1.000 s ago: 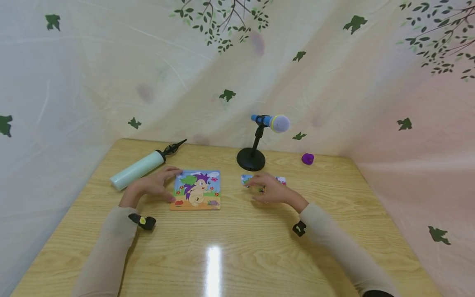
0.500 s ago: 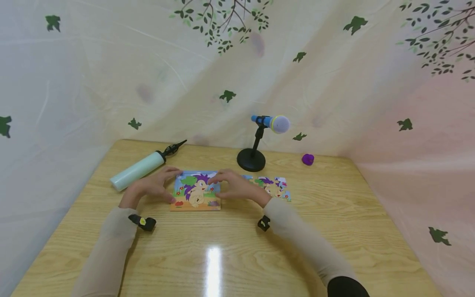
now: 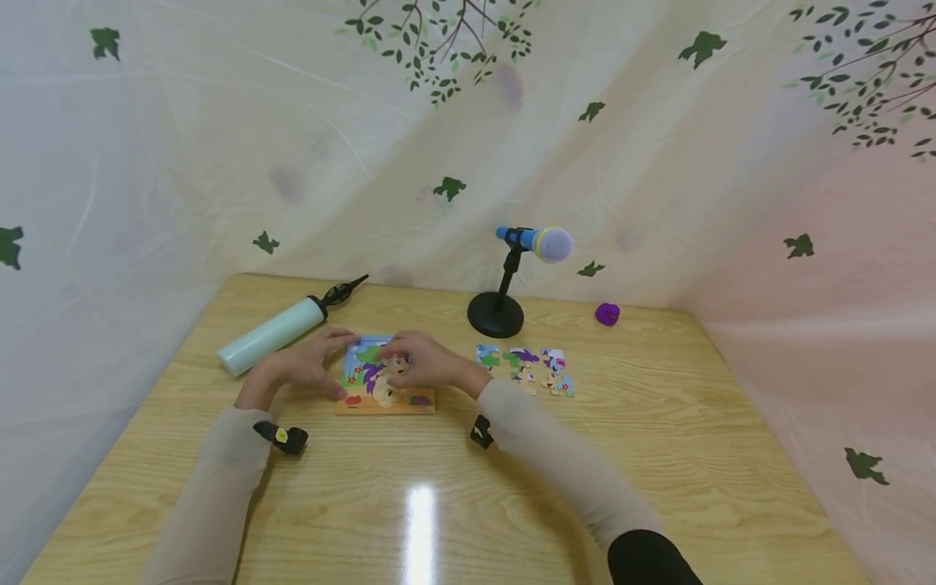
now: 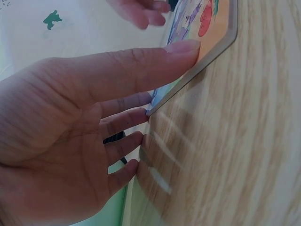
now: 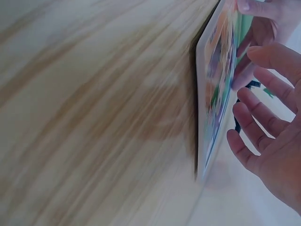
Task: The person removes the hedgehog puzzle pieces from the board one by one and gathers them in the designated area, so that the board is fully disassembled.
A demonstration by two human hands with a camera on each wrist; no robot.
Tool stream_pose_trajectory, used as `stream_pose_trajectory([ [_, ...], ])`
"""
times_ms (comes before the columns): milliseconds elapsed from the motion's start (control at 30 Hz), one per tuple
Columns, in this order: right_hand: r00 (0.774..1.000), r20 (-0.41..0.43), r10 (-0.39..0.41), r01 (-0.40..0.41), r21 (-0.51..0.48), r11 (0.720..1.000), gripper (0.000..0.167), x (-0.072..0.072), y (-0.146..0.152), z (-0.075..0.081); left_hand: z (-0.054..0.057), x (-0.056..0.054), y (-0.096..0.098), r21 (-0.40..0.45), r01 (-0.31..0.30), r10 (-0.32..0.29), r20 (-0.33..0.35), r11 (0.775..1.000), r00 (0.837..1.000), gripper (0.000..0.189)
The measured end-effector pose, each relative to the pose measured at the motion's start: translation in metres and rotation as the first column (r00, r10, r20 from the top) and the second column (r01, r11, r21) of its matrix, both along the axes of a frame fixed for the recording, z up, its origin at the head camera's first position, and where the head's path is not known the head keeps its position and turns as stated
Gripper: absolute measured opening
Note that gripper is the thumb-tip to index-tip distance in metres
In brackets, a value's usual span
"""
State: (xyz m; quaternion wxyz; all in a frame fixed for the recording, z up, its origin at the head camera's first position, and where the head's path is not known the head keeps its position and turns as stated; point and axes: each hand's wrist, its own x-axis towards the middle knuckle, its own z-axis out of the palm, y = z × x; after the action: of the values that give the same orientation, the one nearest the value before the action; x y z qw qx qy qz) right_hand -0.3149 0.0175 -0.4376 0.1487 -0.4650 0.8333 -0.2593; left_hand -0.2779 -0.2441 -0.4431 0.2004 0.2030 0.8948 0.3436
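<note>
A hedgehog puzzle board lies flat on the table. In the head view my left hand rests at its left side. The left wrist view shows that thumb extended onto the board's face, with fingertips along its edge. Over the board's right half is my right hand, its fingers loosely curved and covering part of the picture. In the right wrist view the fingers are spread apart with nothing seen between them. Several puzzle pieces lie to the right of the board.
A pale green hand pump lies at the back left. Behind the pieces stands a toy microphone on a black round-based stand. A small purple object sits at the back right. Leaf-printed cloth hangs behind the table.
My right hand has moved left from over the puzzle pieces to over the board, uncovering the pieces. My left hand and the board have stayed in place.
</note>
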Motion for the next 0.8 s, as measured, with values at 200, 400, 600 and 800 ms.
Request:
stream_pose_trajectory([
  [200, 1.0, 0.011, -0.016, 0.016, 0.048, 0.999, 0.04, 0.001, -0.019, -0.002, 0.0, 0.001, 0.0, 0.038, 0.006, -0.006, 0.005, 0.999, 1.0, 0.103],
  [400, 0.999, -0.014, -0.034, 0.035, 0.107, 0.994, 0.047, 0.001, -0.028, -0.004, -0.003, 0.002, 0.001, 0.08, -0.003, 0.001, 0.031, 0.997, 1.0, 0.103],
  [600, 0.999, -0.001, -0.053, 0.052, 0.126, 0.991, 0.048, 0.0, -0.032, -0.007, -0.002, 0.002, 0.001, 0.071, -0.004, 0.002, 0.028, 0.997, 1.0, 0.103],
  [800, 0.998, 0.028, -0.063, 0.06, 0.111, 0.992, 0.045, 0.0, -0.034, -0.006, 0.0, 0.001, 0.0, 0.044, 0.0, -0.001, 0.018, 0.999, 1.0, 0.102],
])
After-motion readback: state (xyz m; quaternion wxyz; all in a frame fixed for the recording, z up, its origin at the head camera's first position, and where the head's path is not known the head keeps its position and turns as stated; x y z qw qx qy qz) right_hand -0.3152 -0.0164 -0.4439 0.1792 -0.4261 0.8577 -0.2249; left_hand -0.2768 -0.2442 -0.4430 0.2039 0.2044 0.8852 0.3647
